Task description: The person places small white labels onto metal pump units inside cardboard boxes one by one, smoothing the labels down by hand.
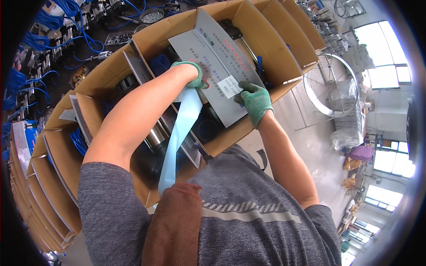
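Observation:
A grey cardboard panel (pixel 222 66), folded along a crease and printed with coloured characters, lies on top of an open brown carton in front of me. On the panel is a small white label (pixel 229 87). My right hand (pixel 255 101), in a green glove, has its thumb and fingertips at the label's right edge. My left hand (pixel 194 74), also in a green glove, is at the panel's left part, its fingers partly hidden. From it a long light-blue strip (pixel 183 128) hangs down toward my body; the hand appears closed on the strip's upper end.
Open cartons (pixel 266 37) stand in a row to both sides, with dark and metal cylindrical parts (pixel 156 136) inside. Blue coiled cables (pixel 49 24) and machine parts fill the far left. A large round wire-guarded fan (pixel 330 84) stands on the right.

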Available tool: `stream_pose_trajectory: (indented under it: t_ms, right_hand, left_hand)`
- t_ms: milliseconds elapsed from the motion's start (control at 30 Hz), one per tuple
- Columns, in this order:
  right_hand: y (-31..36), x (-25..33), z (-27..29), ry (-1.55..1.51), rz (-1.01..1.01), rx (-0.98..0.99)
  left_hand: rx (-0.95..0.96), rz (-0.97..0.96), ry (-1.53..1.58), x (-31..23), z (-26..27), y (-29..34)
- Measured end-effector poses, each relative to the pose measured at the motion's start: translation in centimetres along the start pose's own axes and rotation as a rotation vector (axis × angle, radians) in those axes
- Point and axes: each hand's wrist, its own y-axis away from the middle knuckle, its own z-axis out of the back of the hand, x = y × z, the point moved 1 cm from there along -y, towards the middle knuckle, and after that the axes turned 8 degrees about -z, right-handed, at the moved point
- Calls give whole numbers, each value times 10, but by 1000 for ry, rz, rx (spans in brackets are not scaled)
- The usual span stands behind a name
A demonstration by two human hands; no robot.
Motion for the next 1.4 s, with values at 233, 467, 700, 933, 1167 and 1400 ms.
stream_pose_trajectory:
  t_ms: [233, 467, 700, 933, 1167, 1400]
  right_hand:
    - [-3, 3, 3, 331, 39, -19]
    - [-22, -9, 5, 670, 151, -89]
    - [-34, -18, 3, 877, 263, -92]
    - [-19, -5, -2, 1036, 282, -108]
    - [-21, 0, -4, 1407, 191, -52]
    - [-15, 26, -2, 1747, 243, 97]
  left_hand:
    - [-29, -32, 3, 2, -4, -6]
    - [-90, -72, -7, 3, -7, -8]
    - [-109, -68, -3, 1, -5, -2]
    - [-98, -67, -14, 0, -6, -3]
    - [-117, -78, 3, 1, -7, -4]
    - [-134, -81, -3, -5, 0, 10]
